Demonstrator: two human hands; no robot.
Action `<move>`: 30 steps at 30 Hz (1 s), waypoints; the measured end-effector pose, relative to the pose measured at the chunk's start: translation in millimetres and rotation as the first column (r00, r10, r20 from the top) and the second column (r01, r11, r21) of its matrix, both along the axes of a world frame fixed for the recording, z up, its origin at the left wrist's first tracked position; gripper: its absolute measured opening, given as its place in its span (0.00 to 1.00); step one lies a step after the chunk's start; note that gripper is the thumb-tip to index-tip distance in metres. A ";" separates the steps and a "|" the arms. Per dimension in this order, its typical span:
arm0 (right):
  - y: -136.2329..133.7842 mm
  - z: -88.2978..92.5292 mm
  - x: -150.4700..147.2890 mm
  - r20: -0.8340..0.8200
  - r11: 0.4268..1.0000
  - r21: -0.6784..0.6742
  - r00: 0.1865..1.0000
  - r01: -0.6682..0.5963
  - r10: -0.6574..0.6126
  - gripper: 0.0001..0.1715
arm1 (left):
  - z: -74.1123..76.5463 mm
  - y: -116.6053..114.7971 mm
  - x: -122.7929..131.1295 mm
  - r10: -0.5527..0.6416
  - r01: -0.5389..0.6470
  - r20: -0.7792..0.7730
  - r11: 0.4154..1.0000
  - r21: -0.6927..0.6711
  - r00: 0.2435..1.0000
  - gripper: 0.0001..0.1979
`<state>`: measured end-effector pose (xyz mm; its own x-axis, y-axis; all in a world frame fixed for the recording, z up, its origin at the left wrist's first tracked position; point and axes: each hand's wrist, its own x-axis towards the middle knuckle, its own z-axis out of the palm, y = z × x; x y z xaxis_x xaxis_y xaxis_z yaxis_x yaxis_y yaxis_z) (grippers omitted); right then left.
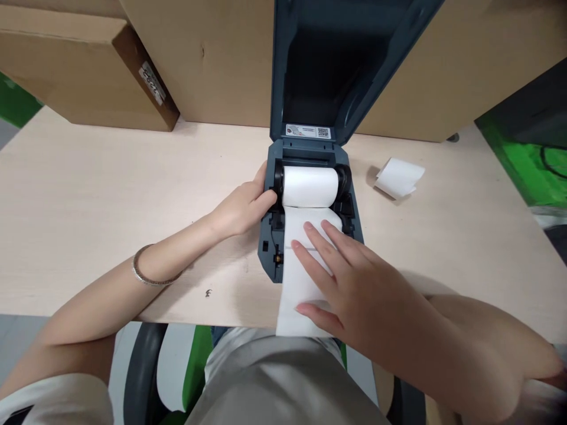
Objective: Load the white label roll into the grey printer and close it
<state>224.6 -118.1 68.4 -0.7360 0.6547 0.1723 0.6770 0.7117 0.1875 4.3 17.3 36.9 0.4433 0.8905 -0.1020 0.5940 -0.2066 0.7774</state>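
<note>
A dark blue-grey label printer (269,260) sits on the table with its lid (341,65) raised. Inside it a white label roll (310,186) rests between black holders. From the roll a label strip (301,295) runs toward me and hangs past the printer's front to the table edge. My left hand (248,203) grips the printer's left side, thumb over the rim and fingers hidden behind the housing. On the strip lies my right hand (341,277), its fingers spread and stretched out, covering part of the printer's front right.
A folded piece of white paper (398,177) lies on the table (212,159) right of the printer. Large cardboard (221,65) stands behind the printer, with a cardboard box (66,77) at the back left. Chair armrests (142,372) show below the table edge.
</note>
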 end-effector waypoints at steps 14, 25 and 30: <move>19.0 1.1 -12.4 -0.141 0.999 -0.027 0.989 0.030 -0.033 0.51 | -3.0 -0.2 0.7 0.022 -0.023 0.039 1.000 0.003 0.999 0.39; -1.4 13.4 10.7 -0.008 0.999 0.014 0.999 -0.047 0.047 0.34 | -10.2 -2.3 -1.7 0.078 -0.077 0.044 0.997 -0.033 0.996 0.42; 7.5 45.4 39.8 -0.133 0.995 -0.099 0.991 0.006 -0.019 0.30 | -11.2 -21.5 -11.2 0.089 -0.130 0.101 0.828 0.546 0.991 0.34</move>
